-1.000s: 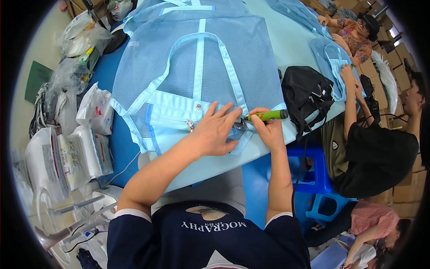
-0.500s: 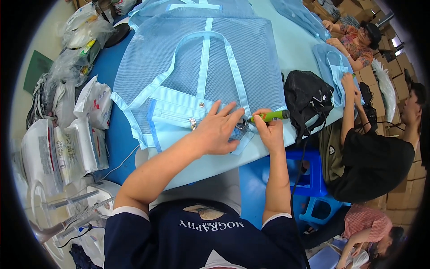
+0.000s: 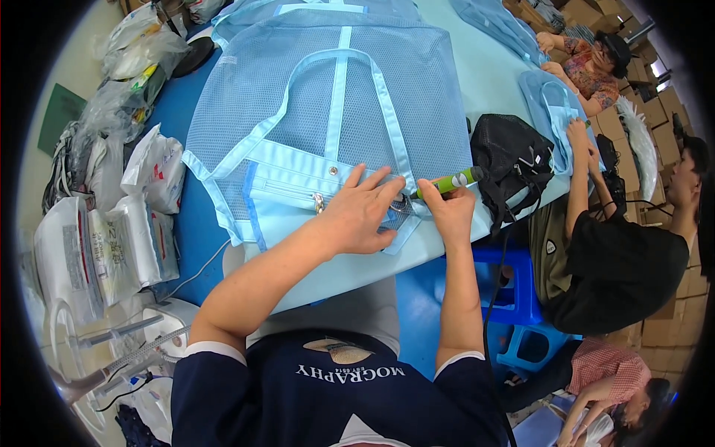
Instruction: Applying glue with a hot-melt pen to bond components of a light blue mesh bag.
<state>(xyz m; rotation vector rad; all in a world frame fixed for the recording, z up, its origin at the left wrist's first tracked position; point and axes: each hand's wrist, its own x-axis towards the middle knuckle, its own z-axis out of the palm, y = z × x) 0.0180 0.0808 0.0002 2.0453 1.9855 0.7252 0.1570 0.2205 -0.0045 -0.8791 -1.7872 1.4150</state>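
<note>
A blue mesh tote bag (image 3: pixel 246 112) with light-blue straps lies spread on the table. My left hand (image 3: pixel 360 211) rests flat, fingers stretched, on its light-blue zipped pocket (image 3: pixel 287 179). A metal snap (image 3: pixel 333 171) shows on the pocket, and a metal zipper pull (image 3: pixel 319 202) sits beside my left wrist. My right hand (image 3: pixel 450 212) is closed round a green pen-shaped tool (image 3: pixel 456 181). Its working end points left to the bag's lower right part, next to my left fingertips. Something shiny and metallic (image 3: pixel 403 203) shows there, too small to make out.
Right of the bag sits a black backpack (image 3: pixel 506 160). A co-worker in black (image 3: pixel 625 268) handles another blue bag (image 3: pixel 555 112) at the table's right edge; another person (image 3: pixel 592 74) works farther back. Plastic-wrapped packages (image 3: pixel 123 238) line the left side. A blue stool (image 3: pixel 514 283) stands below the table.
The green tool has tilted, its back end rising slightly, as my right hand turned with it. My left hand stays in place on the bag.
</note>
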